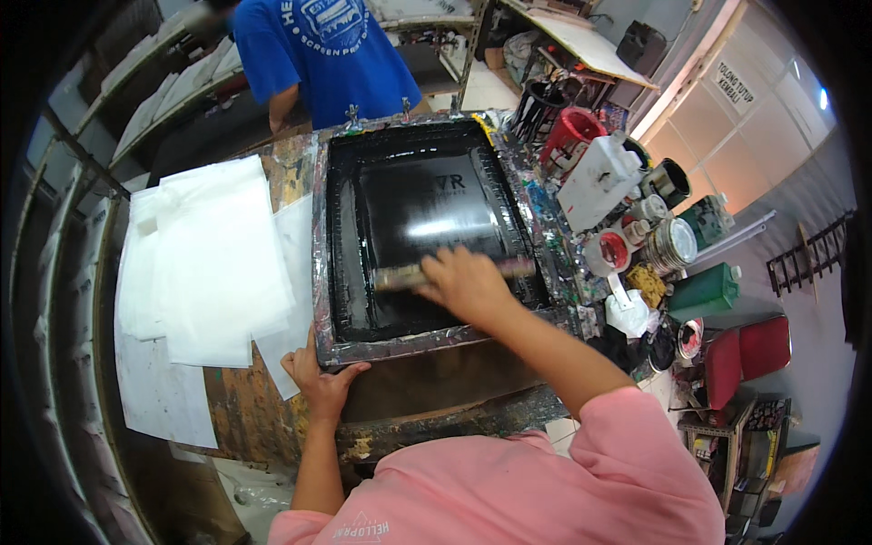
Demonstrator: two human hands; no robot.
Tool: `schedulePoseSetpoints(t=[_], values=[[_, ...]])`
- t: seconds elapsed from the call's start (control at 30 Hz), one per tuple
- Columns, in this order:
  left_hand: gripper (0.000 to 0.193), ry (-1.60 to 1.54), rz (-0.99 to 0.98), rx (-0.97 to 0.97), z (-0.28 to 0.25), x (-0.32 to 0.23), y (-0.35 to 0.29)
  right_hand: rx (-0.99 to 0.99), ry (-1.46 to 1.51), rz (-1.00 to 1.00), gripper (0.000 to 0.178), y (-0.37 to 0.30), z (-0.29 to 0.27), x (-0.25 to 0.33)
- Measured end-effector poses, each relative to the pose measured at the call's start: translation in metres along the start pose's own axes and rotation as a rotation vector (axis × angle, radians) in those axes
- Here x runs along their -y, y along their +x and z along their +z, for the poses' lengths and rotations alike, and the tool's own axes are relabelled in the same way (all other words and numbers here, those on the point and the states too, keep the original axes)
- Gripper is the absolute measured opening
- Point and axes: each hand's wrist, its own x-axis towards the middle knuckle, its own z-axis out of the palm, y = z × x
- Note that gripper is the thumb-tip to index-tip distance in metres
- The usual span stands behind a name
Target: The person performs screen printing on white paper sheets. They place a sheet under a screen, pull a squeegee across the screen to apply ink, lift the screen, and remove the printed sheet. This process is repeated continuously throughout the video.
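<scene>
Head view: squeegee (397, 277) within right grip (461, 283), jutting either side.

1. Our right grip (468, 286) clasps a squeegee (397, 278) across the black-inked printing screen (422, 200).
2. Our left grip (324, 386) touches the frame (431, 346) at its near-left corner.
3. We see white sheets (218, 254) on the worktop (250, 409).

Free room lies above the screen (427, 195) beyond the squeegee (392, 278); clamps (352, 115) rise at the far edge, bottles (598, 182) crowd the right.
</scene>
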Motion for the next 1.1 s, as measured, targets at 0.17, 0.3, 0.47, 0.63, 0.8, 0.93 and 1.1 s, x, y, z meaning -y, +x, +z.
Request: schedulePoseSetpoints(t=[0.17, 0.3, 0.47, 0.63, 0.8, 0.93, 1.1], values=[[0.107, -0.354, -0.118, -0.091, -0.011, -0.039, 0.024, -0.077, 0.101, -0.066, 0.036, -0.039, -0.075, 0.037], [0.083, -0.702, -0.103, -0.306, -0.031, -0.083, 0.091, -0.321, -0.097, -0.116, 0.035, 0.01, -0.153, 0.033], [0.084, -0.898, 0.33, -0.594, 0.0, -0.069, 0.204, -0.602, -0.187, -0.106, 0.043, 0.098, -0.208, 0.021], [0.035, -0.5, -0.026, 0.222, 0.108, -0.004, 0.257, -0.729, -0.09, -0.143, 0.043, 0.129, -0.222, 0.005], [0.022, 0.198, 0.47, -0.036, 0.189, 0.03, 0.304, -0.706, -0.086, -0.166, 0.043, 0.147, -0.228, -0.007], [0.012, -0.014, 0.39, -0.05, 0.18, 0.025, 0.314, -0.621, -0.094, -0.139, 0.045, 0.142, -0.248, 0.002], [0.029, -0.314, 0.038, 0.163, 0.091, 0.016, 0.3, -0.422, -0.029, -0.08, 0.046, 0.138, -0.266, 0.009]])
